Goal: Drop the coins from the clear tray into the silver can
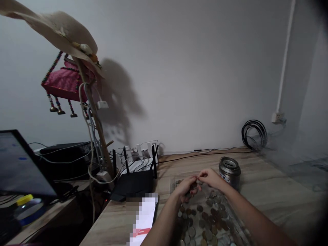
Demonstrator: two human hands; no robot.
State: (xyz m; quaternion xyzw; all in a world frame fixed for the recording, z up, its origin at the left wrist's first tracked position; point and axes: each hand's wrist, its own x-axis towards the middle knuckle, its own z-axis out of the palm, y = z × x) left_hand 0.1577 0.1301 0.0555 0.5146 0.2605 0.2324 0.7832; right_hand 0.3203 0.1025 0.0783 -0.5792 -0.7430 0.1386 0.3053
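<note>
A long wooden desk (258, 191) runs along a plain pale wall, and most of what stands on it is pushed to the back or the left, which leaves its front part as a working surface. At the far left a dark screen (17, 164) leans at an angle, with a stand (96, 116) behind it that carries a straw hat (58, 30), a pink beaded bag (64, 82) and several hanging cables. A black router (134, 182) with upright antennas sits by the wall, near the power strip behind it. A coil of black cable (254, 134) rests against the wall on the right. Close in front of the person lies a spread of coins (205, 218) on what looks like a clear sheet, flat and one layer deep, so each can be seen. A metal tin (229, 172) with a slot in its lid stands upright just beside the heap, within easy reach of the right hand (211, 177). The left hand (186, 188) is cupped, palm up, over the far edge of the heap and seems to hold a few coins. The right hand meets it fingertip to fingertip, pinched nearly closed, seemingly on one small coin, though that is too small to make out for certain.
</note>
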